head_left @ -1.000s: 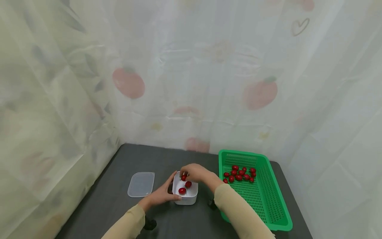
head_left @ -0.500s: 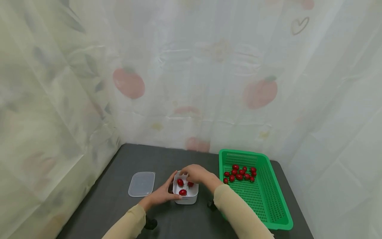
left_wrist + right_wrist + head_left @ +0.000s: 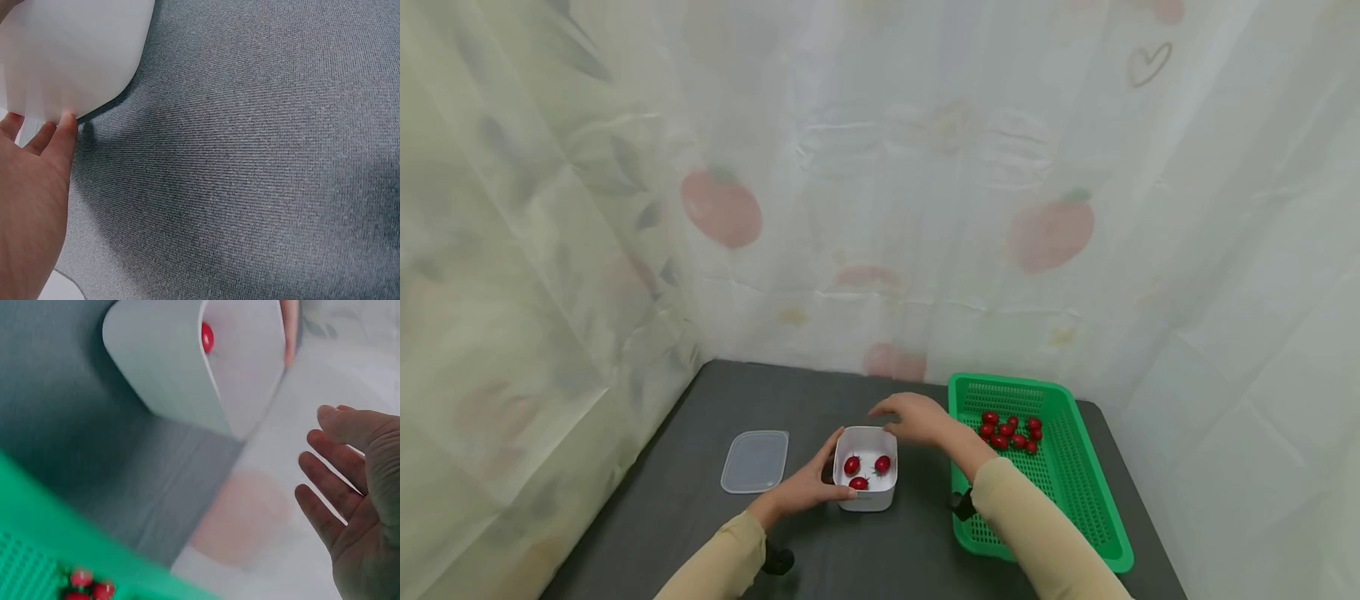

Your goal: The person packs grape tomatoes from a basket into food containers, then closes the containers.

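Observation:
A white square plastic container [image 3: 865,502] stands on the dark table with three red cherry tomatoes [image 3: 882,464] inside. My left hand [image 3: 805,486] grips it at the left, thumb along the near wall and fingers at the far left side. In the left wrist view, fingertips [image 3: 67,120] press against the container's white wall. Above the container's far right corner, my right hand [image 3: 917,418] hovers with nothing in it. The right wrist view shows its fingers [image 3: 334,472] loose and apart from the container.
A green plastic basket [image 3: 1090,483] on the right holds several more cherry tomatoes [image 3: 1000,442], partly hidden by the right forearm. A clear flat lid [image 3: 756,462] lies left of the container. A printed plastic curtain [image 3: 880,208] hangs behind the table.
A cherry tomato from my right hand's fingers now lies in the container. That hand has lifted out and drawn back to the right. My left hand stays in place.

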Demonstrator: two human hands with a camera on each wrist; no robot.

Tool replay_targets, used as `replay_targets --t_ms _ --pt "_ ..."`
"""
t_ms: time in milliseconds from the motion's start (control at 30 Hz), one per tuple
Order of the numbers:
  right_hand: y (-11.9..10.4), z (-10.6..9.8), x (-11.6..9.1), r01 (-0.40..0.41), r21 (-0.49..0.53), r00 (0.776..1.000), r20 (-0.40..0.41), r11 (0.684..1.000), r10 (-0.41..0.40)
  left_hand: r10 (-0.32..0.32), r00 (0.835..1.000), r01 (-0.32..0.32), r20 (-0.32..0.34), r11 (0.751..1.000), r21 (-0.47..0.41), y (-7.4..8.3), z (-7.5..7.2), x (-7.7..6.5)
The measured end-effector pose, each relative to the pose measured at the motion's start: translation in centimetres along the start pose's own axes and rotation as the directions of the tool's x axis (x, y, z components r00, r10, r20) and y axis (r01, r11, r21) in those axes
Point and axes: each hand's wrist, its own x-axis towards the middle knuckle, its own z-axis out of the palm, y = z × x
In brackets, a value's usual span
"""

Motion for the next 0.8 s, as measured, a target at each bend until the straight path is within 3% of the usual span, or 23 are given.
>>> replay_targets --t_ms 133,400,800 --pt "2.1 -1.6 -1.9 -0.025 0.055 0.997 -0.065 0.998 0.029 -0.017 1.0 0.017 -0.021 0.999 0.034 0.4 0.1 0.0" --pt "5.7 -3.3 -5.3 -0.149 0.129 0.98 -0.115 0.98 0.164 -0.018 0.999 0.021 -0.038 0.998 0.065 1.0 0.0 -0.5" --pt "10.1 -1.9 -7.9 -0.192 0.093 0.975 -0.097 0.977 0.2 -0.032 0.998 0.035 -0.044 0.997 0.068 0.6 -0.1 -0.5"
